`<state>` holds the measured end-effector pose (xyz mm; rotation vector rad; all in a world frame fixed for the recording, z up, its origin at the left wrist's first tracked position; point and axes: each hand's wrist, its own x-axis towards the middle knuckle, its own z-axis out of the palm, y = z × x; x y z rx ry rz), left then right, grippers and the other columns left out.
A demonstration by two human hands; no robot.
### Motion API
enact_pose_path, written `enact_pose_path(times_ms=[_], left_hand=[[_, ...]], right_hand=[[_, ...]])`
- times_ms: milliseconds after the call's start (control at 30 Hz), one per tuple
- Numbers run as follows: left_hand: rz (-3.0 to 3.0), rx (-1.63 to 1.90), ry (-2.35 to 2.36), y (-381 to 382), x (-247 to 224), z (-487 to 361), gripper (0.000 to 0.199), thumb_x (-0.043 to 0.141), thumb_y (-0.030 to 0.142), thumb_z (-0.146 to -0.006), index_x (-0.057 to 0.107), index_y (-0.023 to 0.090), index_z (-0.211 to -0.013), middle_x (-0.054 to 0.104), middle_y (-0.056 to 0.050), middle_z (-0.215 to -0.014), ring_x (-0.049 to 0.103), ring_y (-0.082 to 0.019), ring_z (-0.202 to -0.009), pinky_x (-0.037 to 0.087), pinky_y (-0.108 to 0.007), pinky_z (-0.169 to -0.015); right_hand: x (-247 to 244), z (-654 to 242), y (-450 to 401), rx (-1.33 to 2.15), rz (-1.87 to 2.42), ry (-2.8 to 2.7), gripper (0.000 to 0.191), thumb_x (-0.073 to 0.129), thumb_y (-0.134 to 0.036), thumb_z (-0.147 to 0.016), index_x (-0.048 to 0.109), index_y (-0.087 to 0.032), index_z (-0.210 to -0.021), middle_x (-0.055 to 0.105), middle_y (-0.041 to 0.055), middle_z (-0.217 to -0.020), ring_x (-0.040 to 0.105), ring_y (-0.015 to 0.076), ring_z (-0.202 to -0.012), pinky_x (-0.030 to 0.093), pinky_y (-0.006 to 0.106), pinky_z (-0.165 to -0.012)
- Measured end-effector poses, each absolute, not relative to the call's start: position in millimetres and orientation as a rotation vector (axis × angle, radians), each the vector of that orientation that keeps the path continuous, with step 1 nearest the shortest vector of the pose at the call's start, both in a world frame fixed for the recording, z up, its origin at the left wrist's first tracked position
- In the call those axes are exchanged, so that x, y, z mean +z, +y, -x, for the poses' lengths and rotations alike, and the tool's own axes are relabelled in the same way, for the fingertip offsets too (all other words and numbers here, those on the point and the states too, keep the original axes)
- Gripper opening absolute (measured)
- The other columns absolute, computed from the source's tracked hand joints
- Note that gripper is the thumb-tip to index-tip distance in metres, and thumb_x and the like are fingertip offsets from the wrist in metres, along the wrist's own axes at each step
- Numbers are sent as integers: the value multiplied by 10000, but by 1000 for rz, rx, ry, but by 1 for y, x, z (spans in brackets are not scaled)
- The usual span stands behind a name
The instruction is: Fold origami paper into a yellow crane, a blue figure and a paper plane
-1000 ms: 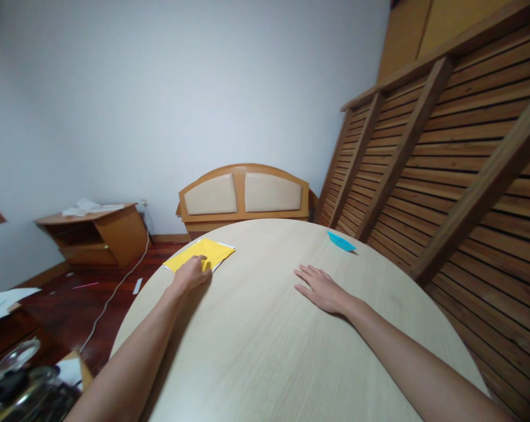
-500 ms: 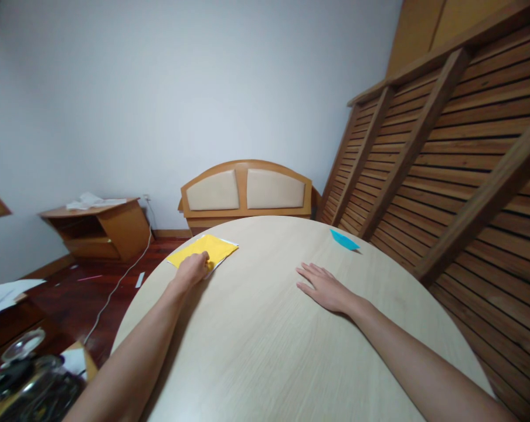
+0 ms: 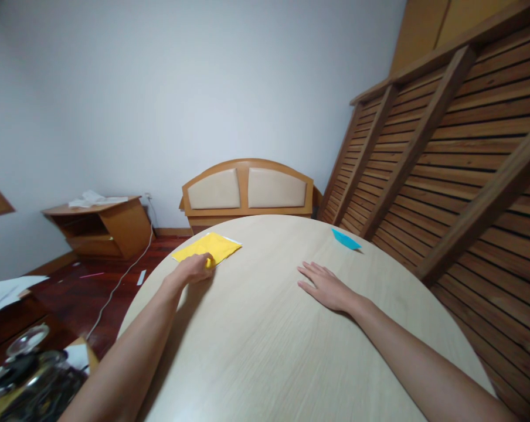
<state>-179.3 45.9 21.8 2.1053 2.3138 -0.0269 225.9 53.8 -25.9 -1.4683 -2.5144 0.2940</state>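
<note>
One outstretched left hand [image 3: 196,268] pinches a yellow sheet [image 3: 211,244], the right hand [image 3: 326,288] splayed palm-down.

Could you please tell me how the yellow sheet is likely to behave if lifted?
The yellow sheet is probably floppy, since it bunches up at the left hand. It looks light for its size, being thin. It seems unlikely to roll, as most of it lies flat on the table.
</note>
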Motion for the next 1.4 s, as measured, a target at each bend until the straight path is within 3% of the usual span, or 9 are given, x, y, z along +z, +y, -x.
enact_pose_path(times_ms=[200, 400, 567, 733, 867, 1000, 1200, 1333, 1400], left_hand=[[-2118, 1, 2420, 48, 17, 167, 380, 510, 304, -835, 617, 192, -1182, 703, -161, -1080, 668, -291, -981, 496, -337, -789], [-2064, 94, 2561, 46, 23, 165, 353, 370, 306, -905, 687, 174, -988, 715, -150, -1003, 679, -286, -896, 486, -325, -729], [-2173, 316, 2645, 40, 40, 147, 382, 309, 316, -940, 662, 205, -1036, 711, -116, -1059, 671, -282, -945, 488, -325, -734], [-2453, 378, 2216, 21, 44, 83, 295, 380, 278, -920, 667, 239, -979, 689, -50, -1185, 652, -214, -1007, 493, -281, -764], [-2580, 235, 1813, -2, 24, 27, 279, 394, 226, -890, 673, 213, -890, 723, -83, -955, 669, -191, -840, 498, -283, -740], [-2692, 165, 1500, -25, 6, -9, 298, 379, 245, -906, 668, 186, -862, 710, -111, -893, 670, -189, -774, 504, -294, -710], [-2810, 281, 1168, -52, 9, -26, 432, 435, 565, -900, 670, 211, -824, 695, -94, -900, 666, -214, -833, 501, -314, -669], [-2746, 277, 1110, -53, 14, -25, 417, 399, 508, -929, 679, 216, -827, 708, -79, -883, 669, -203, -820, 510, -324, -709], [-2666, 319, 1235, -45, 12, -22, 383, 364, 429, -946, 675, 215, -875, 717, -77, -911, 674, -201, -843, 522, -330, -761]], right_hand=[[-27, -227, 55, 283, 1459, -2527, 682, 340, -593, -959, 442, -156, -1472, 312, 123, -1574, 251, 313, -1463, 183, 476, -1191], [-26, -227, 54, 288, 1457, -2533, 676, 340, -582, -962, 441, -151, -1473, 303, 126, -1577, 245, 319, -1464, 183, 481, -1191], [-25, -227, 53, 297, 1456, -2520, 675, 349, -587, -957, 449, -157, -1468, 308, 124, -1575, 252, 317, -1462, 187, 483, -1190], [-27, -231, 58, 299, 1412, -2450, 653, 362, -560, -957, 488, -126, -1429, 397, 135, -1530, 343, 288, -1422, 231, 432, -1186], [-16, -237, 62, 219, 1415, -2136, 555, 319, -477, -977, 547, -127, -1342, 553, 134, -1395, 489, 252, -1303, 332, 393, -1136], [3, -234, 55, 70, 1267, -1892, 487, 323, -437, -978, 617, -136, -1225, 613, 136, -1300, 520, 249, -1251, 342, 397, -1130], [6, -205, 31, 203, 1078, -2195, 481, 296, -411, -1007, 575, -204, -1339, 584, 84, -1366, 471, 218, -1316, 313, 412, -1154], [-13, -195, 26, 322, 1159, -2504, 562, 331, -507, -993, 480, -205, -1444, 343, 80, -1568, 224, 249, -1475, 162, 456, -1208], [-20, -195, 26, 389, 1230, -2595, 587, 316, -527, -993, 424, -223, -1483, 293, 71, -1590, 178, 265, -1488, 136, 474, -1207]])
